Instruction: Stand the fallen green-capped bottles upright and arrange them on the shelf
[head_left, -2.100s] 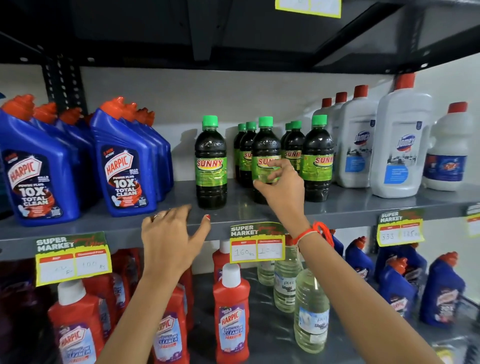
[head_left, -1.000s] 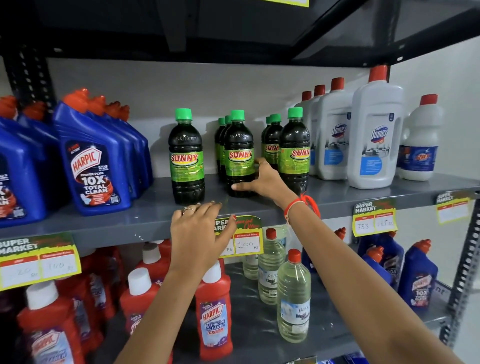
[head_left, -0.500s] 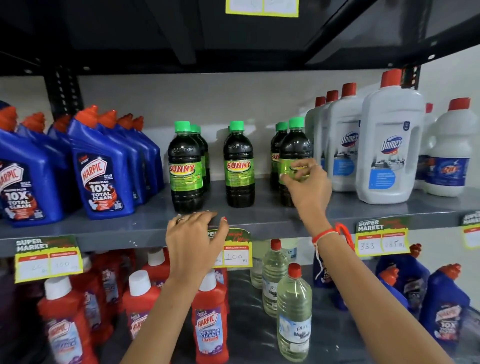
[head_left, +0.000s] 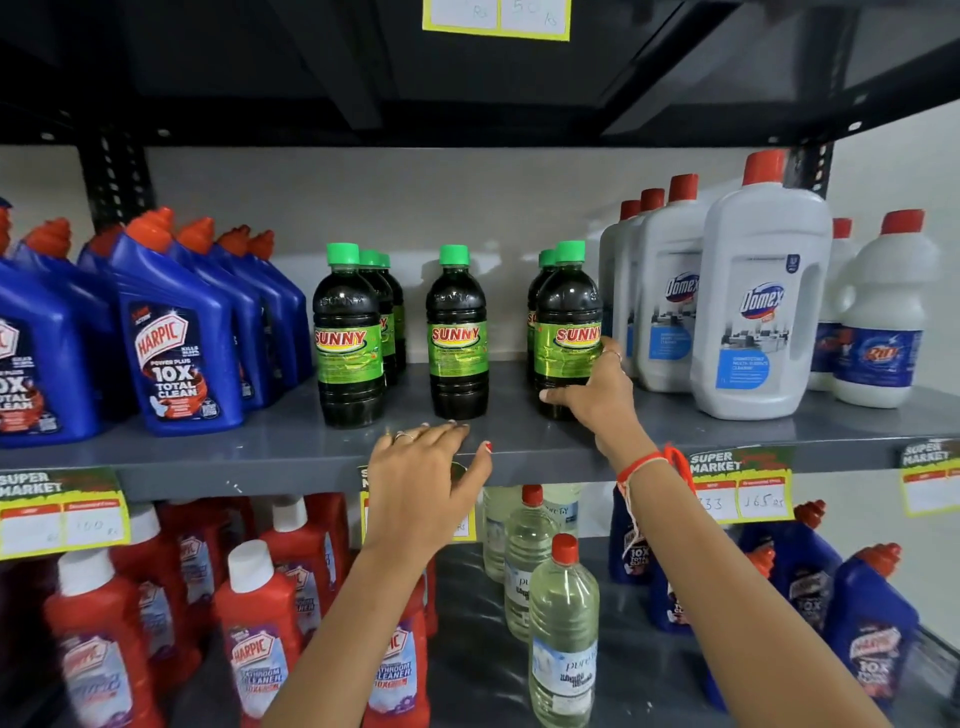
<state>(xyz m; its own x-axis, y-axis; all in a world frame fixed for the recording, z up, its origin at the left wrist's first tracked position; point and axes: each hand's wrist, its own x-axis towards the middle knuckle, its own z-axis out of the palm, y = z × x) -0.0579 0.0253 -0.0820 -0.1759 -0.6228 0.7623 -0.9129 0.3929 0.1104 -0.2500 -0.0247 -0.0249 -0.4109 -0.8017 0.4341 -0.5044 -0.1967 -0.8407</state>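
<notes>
Several dark SUNNY bottles with green caps stand upright on the grey shelf (head_left: 291, 457). The left group (head_left: 349, 338) is a front bottle with two behind it. One bottle (head_left: 457, 335) stands alone in the middle. The right front bottle (head_left: 566, 322) has another behind it. My right hand (head_left: 597, 395) is wrapped around the lower part of the right front bottle, near its base. My left hand (head_left: 423, 478) rests flat on the shelf's front edge below the middle bottle, fingers spread, holding nothing.
Blue Harpic bottles (head_left: 171, 338) crowd the left of the shelf. White Domex bottles (head_left: 758, 312) stand close to the right of the held bottle. Price tags hang on the shelf edge. Red Harpic (head_left: 254, 639) and clear bottles (head_left: 563, 634) fill the lower shelf.
My right hand left the middle bottle and took hold of the right front bottle, sliding down toward its base. The bottles now stand in three spaced groups. My left hand stays on the shelf edge.
</notes>
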